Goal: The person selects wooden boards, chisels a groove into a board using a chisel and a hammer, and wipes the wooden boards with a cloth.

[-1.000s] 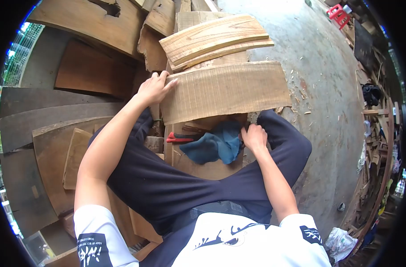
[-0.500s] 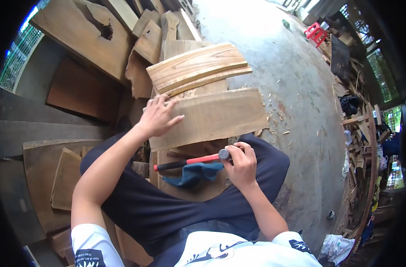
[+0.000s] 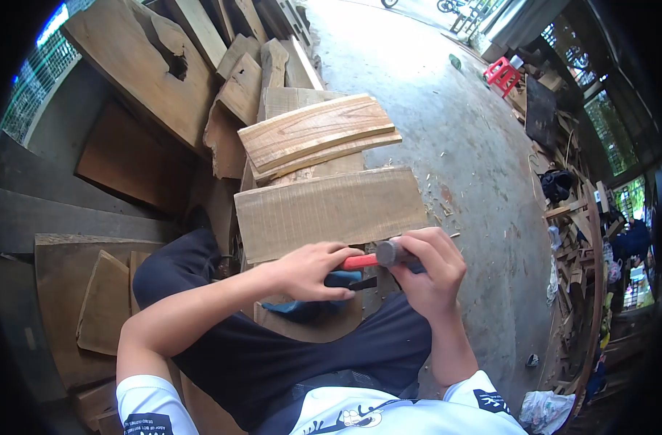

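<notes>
A hammer with a red handle point(image 3: 358, 262) and a round grey head is held sideways between my two hands, above my lap. My right hand point(image 3: 434, 274) grips it at the head. My left hand point(image 3: 309, 272) is around the handle's other end, which its fingers hide. Just below the handle, a thin dark piece point(image 3: 363, 284) shows between the hands; what it is I cannot tell. A blue cloth point(image 3: 298, 310) lies beneath my left hand. Beyond my hands rests a wide wooden board point(image 3: 331, 209), untouched.
Two lighter, curved boards point(image 3: 320, 134) lie behind the wide board. Large planks point(image 3: 146, 65) and more wood stand at the left. Shavings lie on the concrete floor point(image 3: 483, 239) at the right. A red stool point(image 3: 502, 75) and a wood pile are farther off.
My left hand has left the wide board and come to the hammer's handle. My right hand first reached to the cloth, then lifted the hammer. The view has tilted up.
</notes>
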A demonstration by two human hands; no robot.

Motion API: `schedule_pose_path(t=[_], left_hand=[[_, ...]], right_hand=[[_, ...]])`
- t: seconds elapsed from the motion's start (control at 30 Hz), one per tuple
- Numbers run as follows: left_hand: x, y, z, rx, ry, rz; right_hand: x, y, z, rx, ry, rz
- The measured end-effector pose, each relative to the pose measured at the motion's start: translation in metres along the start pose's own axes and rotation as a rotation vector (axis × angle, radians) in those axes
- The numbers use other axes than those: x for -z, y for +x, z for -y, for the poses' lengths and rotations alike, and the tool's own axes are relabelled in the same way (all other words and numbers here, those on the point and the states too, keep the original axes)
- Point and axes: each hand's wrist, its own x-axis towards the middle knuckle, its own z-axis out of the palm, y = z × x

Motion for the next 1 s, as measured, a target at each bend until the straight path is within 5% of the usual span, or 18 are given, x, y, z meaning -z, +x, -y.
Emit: schedule_pose_path(t=[0.2,0.37,0.47,0.63,0.7,0.8,0.97,1.0], left_hand=[[-0.001,0.002,-0.014,0.113,-0.264,0.131],[-0.016,-0.001,-0.02,0.126,-0.525,-0.117],[-0.005,-0.001,-0.024,0.388,-0.404,-0.178],[0.015,-0.009,-0.042,0.229,-0.395,-0.32],[0.016,-0.008,-0.047,0.143,-0.491,-0.338],[0.01,-0.003,-0.04,0.142,-0.575,-0.307],[0.007,0.005,-0.033,0.209,-0.638,-0.29],[0.002,0.006,-0.029,0.234,-0.666,-0.282]], right_hand=[[0.015,0.02,0.01,-0.053,0.03,-0.043],[0.022,0.039,0.01,-0.065,0.02,-0.097],[0.023,0.045,0.001,-0.151,-0.012,-0.141],[0.031,0.053,-0.01,-0.27,0.077,-0.189],[0.038,0.063,-0.009,-0.507,0.551,-0.062],[0.036,0.057,-0.023,-0.376,0.949,0.035],[-0.035,0.001,-0.014,-0.51,1.423,0.132],[-0.047,-0.004,-0.008,-0.508,1.328,0.085]])
